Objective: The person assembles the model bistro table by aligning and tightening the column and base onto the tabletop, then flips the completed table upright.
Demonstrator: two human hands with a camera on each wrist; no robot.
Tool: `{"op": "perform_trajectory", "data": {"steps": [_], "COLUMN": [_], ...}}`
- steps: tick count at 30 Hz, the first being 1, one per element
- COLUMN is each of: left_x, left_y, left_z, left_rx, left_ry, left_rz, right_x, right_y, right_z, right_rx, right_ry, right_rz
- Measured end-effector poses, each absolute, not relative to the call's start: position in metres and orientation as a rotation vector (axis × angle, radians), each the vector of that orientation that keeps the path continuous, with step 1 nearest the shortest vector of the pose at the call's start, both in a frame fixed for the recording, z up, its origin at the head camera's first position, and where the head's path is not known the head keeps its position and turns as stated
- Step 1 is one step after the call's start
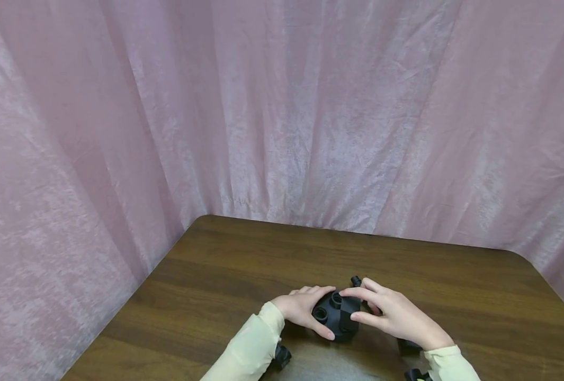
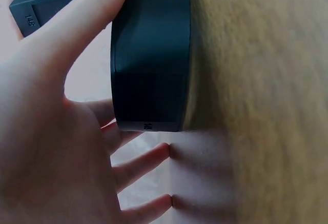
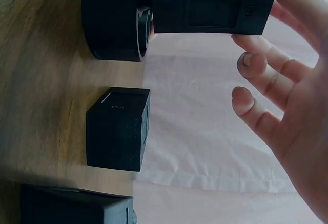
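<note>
A black round base (image 1: 329, 329) with raised ring-shaped sockets stands on the wooden table. My left hand (image 1: 304, 309) grips it from the left, thumb along the near side and fingers round the far side. A black rectangular block (image 3: 210, 6) sits over the base's right part, standing out above it. My right hand (image 1: 388, 312) pinches this block between thumb and index finger, while its other fingers curl loosely below the block's top in the right wrist view. In the left wrist view, the base's smooth side wall (image 2: 151, 55) shows beside my thumb, with raised digits on the block (image 2: 31, 19).
Just beyond the right fingers stands a small black knobbed piece (image 1: 355, 280). Another black block (image 3: 118, 129) is on the table by the base, and a larger black box (image 3: 77, 204) lies past it. Pink curtains (image 1: 282, 116) hang behind the table's far edge.
</note>
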State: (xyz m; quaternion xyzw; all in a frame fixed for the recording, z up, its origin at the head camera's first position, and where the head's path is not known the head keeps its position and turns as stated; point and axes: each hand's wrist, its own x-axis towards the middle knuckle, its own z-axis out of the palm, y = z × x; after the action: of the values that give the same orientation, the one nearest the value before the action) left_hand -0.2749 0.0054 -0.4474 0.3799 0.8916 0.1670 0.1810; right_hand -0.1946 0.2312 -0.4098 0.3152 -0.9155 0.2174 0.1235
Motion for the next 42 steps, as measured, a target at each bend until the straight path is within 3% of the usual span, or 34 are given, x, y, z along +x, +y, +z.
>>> {"op": "perform_trajectory", "data": {"steps": [19,42], "left_x": [-0.2756,-0.2776], "left_y": [0.0050,0.0049], "left_z": [-0.4489,-0.4504], "left_rx": [1.063,1.067], "left_ry": [2.514,2.501], "left_rz": [0.466,0.492], "right_x": [-0.2001,-0.2011], "right_y": [0.2287,0.2231], "right_z": [-0.4141,-0.4140], "right_rx": [0.642,0.571], "right_ry": [-2.794,-2.748], "right_rz": [0.808,0.789]}}
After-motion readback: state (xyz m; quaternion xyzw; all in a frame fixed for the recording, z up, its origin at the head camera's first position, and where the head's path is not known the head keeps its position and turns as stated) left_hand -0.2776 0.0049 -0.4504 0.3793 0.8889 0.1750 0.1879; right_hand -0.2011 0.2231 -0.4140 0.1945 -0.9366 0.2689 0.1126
